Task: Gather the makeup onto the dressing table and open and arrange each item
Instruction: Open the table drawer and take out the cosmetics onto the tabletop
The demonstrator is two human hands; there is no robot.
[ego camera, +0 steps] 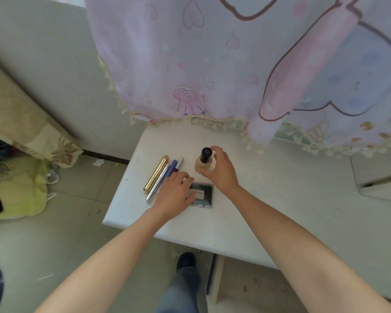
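On the white dressing table (269,199) stands a beige foundation bottle (202,165) with a black cap, upright. My right hand (221,169) grips it from the right side. A dark flat compact (204,194) lies in front of the bottle; my left hand (175,194) rests over its left part with the thumb on its label. To the left lie a gold tube (156,173), a silver pen-like tube (158,185), a blue tube (171,167) and one more slim tube with a silver cap (180,163), side by side.
A pink and lilac cartoon cloth (235,64) hangs over the table's far edge. A white drawer unit (379,181) sits at the right. On the floor at left are a beige curtain (20,123) and a yellow-green cushion (20,193). My leg and shoe (185,274) are below the table's front edge.
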